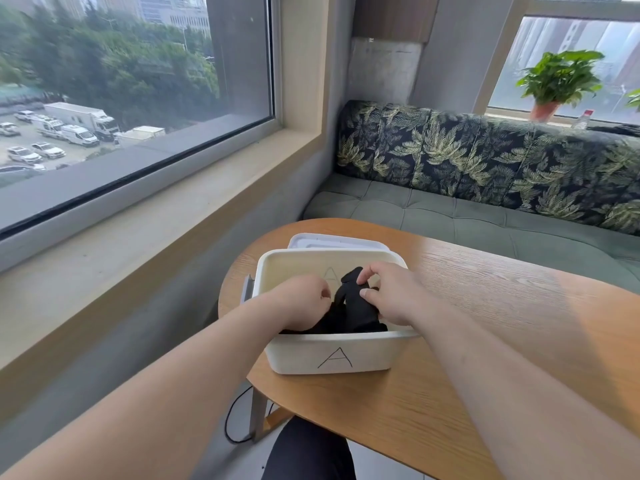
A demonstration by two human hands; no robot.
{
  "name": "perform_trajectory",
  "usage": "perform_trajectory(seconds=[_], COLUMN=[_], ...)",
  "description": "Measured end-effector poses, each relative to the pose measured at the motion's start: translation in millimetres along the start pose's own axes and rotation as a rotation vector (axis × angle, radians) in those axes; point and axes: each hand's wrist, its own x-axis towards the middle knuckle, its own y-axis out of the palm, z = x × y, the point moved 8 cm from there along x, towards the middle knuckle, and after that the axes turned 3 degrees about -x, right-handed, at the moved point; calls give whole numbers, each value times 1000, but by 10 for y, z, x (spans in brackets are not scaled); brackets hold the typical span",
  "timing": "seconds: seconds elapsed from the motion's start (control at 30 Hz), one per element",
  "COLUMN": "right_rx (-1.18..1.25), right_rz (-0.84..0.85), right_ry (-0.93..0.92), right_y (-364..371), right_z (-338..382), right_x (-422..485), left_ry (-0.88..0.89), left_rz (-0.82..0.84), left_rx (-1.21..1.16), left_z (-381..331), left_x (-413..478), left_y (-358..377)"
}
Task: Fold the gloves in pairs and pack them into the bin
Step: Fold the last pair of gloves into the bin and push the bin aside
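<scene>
Forearms (207, 358) reach into the bin (329, 355) on the tabletop (485, 323); my right hand (391, 292) pinches black gloves (356, 308), left hand (304, 303) probably grips them.

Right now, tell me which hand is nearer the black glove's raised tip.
Right. The right hand pinches the black glove tip; the left hand sits lower-left of it, inside the bin.

the gloves (353, 306) are plain black, and the bin (332, 355) is creamy white with a thin black letter a. the bench (485, 306) is orange-brown wood grain, and the sofa back (485, 157) is dark with green fern leaves.
</scene>
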Motion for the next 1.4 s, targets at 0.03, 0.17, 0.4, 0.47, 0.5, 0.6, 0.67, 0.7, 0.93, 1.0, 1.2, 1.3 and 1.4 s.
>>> perform_trajectory(seconds=[0.03,0.17,0.4,0.47,0.5,0.6,0.67,0.7,0.93,1.0,1.2,1.3,1.4], right_rx=[-99,-283,-229,-196,-180,-233,-341,-397,-516,-413,-111,-34,50], right_rz=[-3,13,115,113,106,40,-4,-8,99,151,162,184,224], right_ry=[-14,-25,-62,-66,-69,-82,-96,-100,-57,-50,-10,17,47], right_y=[-4,34,401,432,405,154,-61,-137,61,235,430,460,520], right_z=[38,109,218,210,209,222,250,258,190,159,88,51,29], right_x=[23,68,218,233,240,268,275,275,279,268,306,322,315], left_ry=[-14,-69,-54,-59,-58,-53,-48,-44,-29,-19,-9,-7,1], left_rz=[5,41,96,101,104,108,98,95,77,77,74,76,75], left_rx=[30,88,169,183,183,184,192,195,208,213,221,221,229], left_z=[40,149,168,176,174,179,187,186,171,170,173,176,179], left_x=[11,40,126,140,146,157,163,168,186,190,216,229,244], left_y=[15,100,211,227,231,245,252,256,252,256,261,269,281])
